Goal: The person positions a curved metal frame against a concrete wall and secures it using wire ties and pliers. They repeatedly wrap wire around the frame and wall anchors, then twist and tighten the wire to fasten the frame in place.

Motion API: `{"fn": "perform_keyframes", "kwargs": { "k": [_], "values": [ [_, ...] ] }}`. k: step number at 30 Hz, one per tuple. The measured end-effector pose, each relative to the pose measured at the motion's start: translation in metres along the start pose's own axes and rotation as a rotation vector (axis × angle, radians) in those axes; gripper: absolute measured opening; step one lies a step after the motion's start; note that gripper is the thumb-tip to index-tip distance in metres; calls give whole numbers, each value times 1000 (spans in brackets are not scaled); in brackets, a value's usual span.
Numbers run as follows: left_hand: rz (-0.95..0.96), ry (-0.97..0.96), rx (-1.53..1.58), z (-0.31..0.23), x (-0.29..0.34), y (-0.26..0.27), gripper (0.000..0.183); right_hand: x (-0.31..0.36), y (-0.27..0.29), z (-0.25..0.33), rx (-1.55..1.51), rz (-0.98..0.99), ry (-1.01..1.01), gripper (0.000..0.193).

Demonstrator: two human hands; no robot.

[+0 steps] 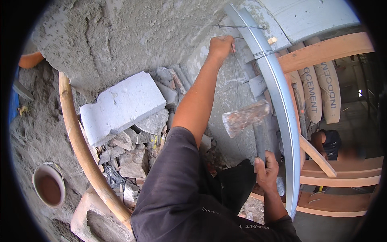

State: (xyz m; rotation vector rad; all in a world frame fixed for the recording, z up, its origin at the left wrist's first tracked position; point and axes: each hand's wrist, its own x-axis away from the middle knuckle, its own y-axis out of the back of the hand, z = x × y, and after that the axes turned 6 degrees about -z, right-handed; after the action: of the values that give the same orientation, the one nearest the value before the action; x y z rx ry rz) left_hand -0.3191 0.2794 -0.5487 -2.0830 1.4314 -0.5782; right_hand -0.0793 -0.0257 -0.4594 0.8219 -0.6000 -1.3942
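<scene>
My left hand (pixel 221 47) is closed against the rough plastered wall, pinching a thin dark metal piece (pixel 239 38); whether it is a nail or a wire end I cannot tell. Fine loose wires (pixel 237 68) hang below those fingers. Just to the right, a long grey metal channel (pixel 271 72) runs down past both hands, with wire (pixel 264 53) bound around its upper part. My right hand (pixel 267 171) is wrapped around the grey handle of a hatchet (pixel 246 117), lower down beside the channel. Its rusty, mortar-crusted head is up, apart from the wall.
A pale block (pixel 125 105) lies on broken rubble (pixel 135 161) at left, beside a wooden pole (pixel 80 141) and a round pot (pixel 49 184). Wooden beams (pixel 330 50) and cement sacks (pixel 308 88) stand right. Another person (pixel 331 143) is at lower right.
</scene>
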Motion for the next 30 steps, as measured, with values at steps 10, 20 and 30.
{"fn": "perform_keyframes", "kwargs": {
  "k": [10,20,30],
  "values": [
    [-12,121,62,-19,10,-9,24,-2,-52,-46,-5,38,-167,28],
    [-41,134,21,-17,9,-5,24,-41,-76,-47,28,-4,-165,33],
    [87,90,-308,-25,4,5,28,-69,-92,-56,13,-20,-45,36]
  ]
}}
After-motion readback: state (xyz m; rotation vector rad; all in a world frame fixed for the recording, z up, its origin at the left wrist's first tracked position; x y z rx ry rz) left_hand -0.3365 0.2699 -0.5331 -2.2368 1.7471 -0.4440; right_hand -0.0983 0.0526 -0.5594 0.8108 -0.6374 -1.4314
